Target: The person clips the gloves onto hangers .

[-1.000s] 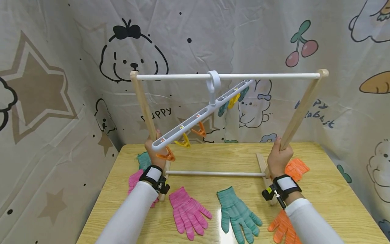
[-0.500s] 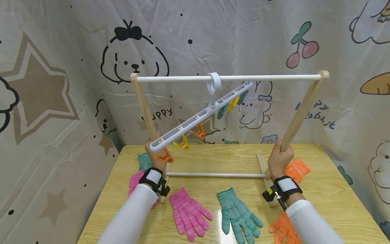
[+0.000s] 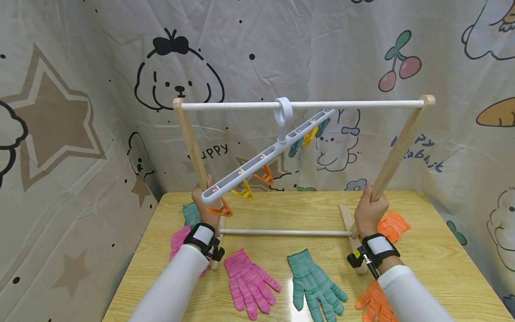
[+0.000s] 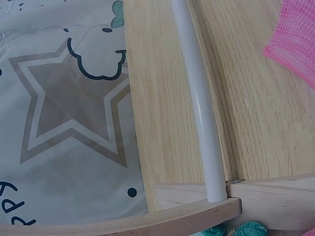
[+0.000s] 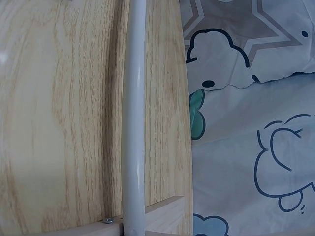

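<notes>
A wooden drying rack (image 3: pixel 396 152) with a white top rod (image 3: pixel 354 104) and a lower rod (image 3: pixel 281 232) stands on the table. My left hand (image 3: pixel 206 213) grips its left upright, partly behind the hanger's near end. On the other side, my right hand (image 3: pixel 371 211) grips the right upright low down. A pale grey clip hanger (image 3: pixel 257 163) hooks over the middle of the top rod and hangs at a slant. Orange, yellow and teal clips (image 3: pixel 243 191) dangle from it. Both wrist views show the lower rod (image 4: pixel 199 103) and wooden base, but neither hand.
On the wooden table (image 3: pixel 277 210), a pink glove (image 3: pixel 251 284) and a teal glove (image 3: pixel 315 284) lie flat in front of the rack. An orange glove (image 3: pixel 374 300) is partly under my right forearm. More gloves lie beside both rack ends. Printed cloth (image 3: pixel 257 53) surrounds the table.
The hanger has swung very slightly on the rod. The whole head view has shifted a little, so the rack appears slightly lower. Both hands keep their grip on the uprights.
</notes>
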Demonstrator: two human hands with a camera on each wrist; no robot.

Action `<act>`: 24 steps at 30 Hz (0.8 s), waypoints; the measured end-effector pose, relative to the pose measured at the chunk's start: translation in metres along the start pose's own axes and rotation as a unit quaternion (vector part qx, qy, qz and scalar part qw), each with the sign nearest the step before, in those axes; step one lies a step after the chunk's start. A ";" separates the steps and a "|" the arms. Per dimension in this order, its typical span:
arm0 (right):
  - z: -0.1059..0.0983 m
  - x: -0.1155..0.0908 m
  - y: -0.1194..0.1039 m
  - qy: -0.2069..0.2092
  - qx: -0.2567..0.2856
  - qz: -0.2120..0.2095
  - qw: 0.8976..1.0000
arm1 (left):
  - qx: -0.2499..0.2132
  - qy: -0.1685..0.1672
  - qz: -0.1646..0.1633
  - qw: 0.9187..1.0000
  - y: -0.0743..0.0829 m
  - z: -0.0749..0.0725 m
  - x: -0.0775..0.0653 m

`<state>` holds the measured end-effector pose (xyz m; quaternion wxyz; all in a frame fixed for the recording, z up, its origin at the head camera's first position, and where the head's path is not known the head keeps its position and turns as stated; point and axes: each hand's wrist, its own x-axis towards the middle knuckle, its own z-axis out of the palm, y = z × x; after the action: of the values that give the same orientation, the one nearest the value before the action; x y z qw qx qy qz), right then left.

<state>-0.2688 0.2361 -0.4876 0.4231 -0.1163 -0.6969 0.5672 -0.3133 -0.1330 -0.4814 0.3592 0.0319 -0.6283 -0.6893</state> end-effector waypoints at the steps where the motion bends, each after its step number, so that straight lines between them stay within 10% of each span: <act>1: 0.000 0.000 0.000 0.000 -0.001 0.001 1.000 | 0.004 0.000 0.003 1.000 0.001 0.000 0.000; 8: 0.000 0.001 0.002 0.002 0.004 0.003 1.000 | -0.181 -0.010 -0.062 0.981 0.002 0.001 0.000; 13: 0.000 0.001 0.005 0.004 0.006 -0.007 1.000 | -0.231 -0.011 -0.082 0.969 0.001 0.001 0.000; 19: -0.001 0.001 0.005 0.005 0.005 -0.013 1.000 | -0.060 -0.001 -0.036 0.998 0.004 0.000 -0.002; 24: 0.000 0.001 0.000 0.005 0.001 -0.020 1.000 | 0.028 0.011 -0.002 1.000 0.006 0.000 -0.002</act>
<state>-0.2690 0.2368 -0.4877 0.4383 -0.1049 -0.6960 0.5590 -0.3089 -0.1320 -0.4772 0.3637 0.0514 -0.6433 -0.6718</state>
